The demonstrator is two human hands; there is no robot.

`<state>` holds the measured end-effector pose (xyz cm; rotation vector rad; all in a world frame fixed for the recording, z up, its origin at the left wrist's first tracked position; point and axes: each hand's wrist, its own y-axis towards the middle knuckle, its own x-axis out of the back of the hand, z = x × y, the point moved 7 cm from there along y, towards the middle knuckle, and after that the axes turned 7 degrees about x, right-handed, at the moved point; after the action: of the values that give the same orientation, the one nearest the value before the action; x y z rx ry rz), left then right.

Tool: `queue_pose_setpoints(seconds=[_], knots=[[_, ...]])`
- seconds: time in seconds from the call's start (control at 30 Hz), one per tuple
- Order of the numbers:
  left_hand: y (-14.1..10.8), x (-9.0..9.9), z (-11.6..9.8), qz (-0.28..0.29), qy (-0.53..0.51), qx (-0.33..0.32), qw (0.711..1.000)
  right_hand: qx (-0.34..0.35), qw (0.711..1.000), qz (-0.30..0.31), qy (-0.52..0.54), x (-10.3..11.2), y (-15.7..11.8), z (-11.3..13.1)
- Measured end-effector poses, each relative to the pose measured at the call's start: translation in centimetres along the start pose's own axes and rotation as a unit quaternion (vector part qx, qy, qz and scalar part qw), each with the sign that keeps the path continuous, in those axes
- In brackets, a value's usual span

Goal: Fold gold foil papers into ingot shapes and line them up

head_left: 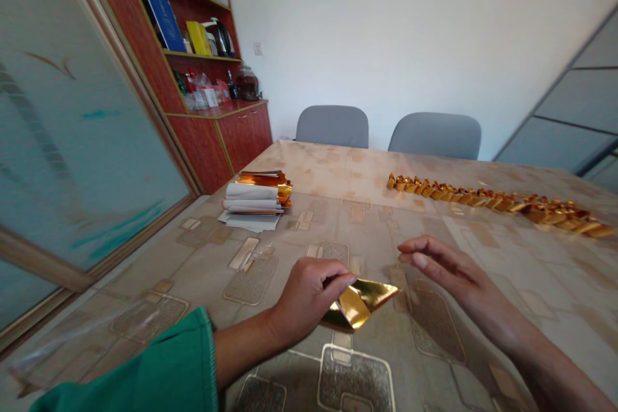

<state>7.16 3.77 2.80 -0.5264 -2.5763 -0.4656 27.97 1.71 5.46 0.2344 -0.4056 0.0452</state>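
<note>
My left hand (311,296) pinches a folded piece of shiny gold foil paper (360,304) between thumb and fingers, just above the patterned tablecloth. The foil has a pointed corner on its right side. My right hand (439,264) is apart from the foil, to its right, with the thumb and fingers slightly parted and nothing between them. A stack of gold and white paper sheets (253,198) lies farther back on the left. Toward the back right, a long row of folded gold pieces (497,201) stretches across the table.
The table (338,164) has two grey chairs (332,125) (434,134) at its far edge. A red-brown cabinet (246,135) with shelves stands at the back left, beside a frosted glass door (87,116).
</note>
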Motion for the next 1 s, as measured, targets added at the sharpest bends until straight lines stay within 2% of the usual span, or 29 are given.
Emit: queue_pose_setpoints(seconds=[0.07,0.13,0.23,0.37,0.47,0.53,0.57,0.63,0.7,0.77,0.87,1.0], knots=[[-0.2,-0.8,-0.4,0.031,-0.007,0.007,0.999,0.035,0.998,0.047,0.004,-2.2,-0.5,0.7],[-0.4,-1.3,-0.6,0.051,-0.024,0.023,0.998,0.027,0.992,0.118,0.022,-5.0,-1.2,0.2],[-0.6,-1.6,-0.3,0.074,-0.075,0.061,0.993,-0.005,0.991,0.12,0.054,-6.7,-1.7,-1.2],[-0.5,-1.3,0.8,0.126,-0.208,0.104,0.964,-0.023,0.987,0.108,0.118,-5.9,-1.5,-2.2],[-0.6,-1.1,0.9,0.222,-0.312,0.112,0.917,-0.038,0.982,0.087,0.163,-4.6,-1.1,-2.5],[-1.1,-1.2,0.5,0.297,-0.34,0.12,0.884,-0.042,0.981,0.073,0.172,-4.1,-0.9,-2.6],[-1.2,-1.2,0.4,0.313,-0.336,0.118,0.88,-0.043,0.982,0.067,0.172,-3.9,-0.9,-2.6],[-1.0,-0.9,0.4,0.291,-0.294,0.107,0.904,-0.047,0.983,0.059,0.167,-3.8,-0.8,-2.7],[-0.6,-0.5,0.7,0.221,-0.231,0.102,0.942,-0.048,0.983,0.059,0.165,-3.9,-0.8,-2.7],[-0.3,-0.4,1.1,0.165,-0.203,0.115,0.958,-0.044,0.984,0.063,0.163,-4.1,-0.8,-2.6],[-0.1,-0.6,1.7,0.132,-0.244,0.148,0.949,-0.035,0.984,0.068,0.161,-4.4,-0.7,-2.4],[0.0,-0.8,2.1,0.121,-0.282,0.179,0.935,-0.033,0.983,0.076,0.163,-4.7,-0.9,-2.5]])
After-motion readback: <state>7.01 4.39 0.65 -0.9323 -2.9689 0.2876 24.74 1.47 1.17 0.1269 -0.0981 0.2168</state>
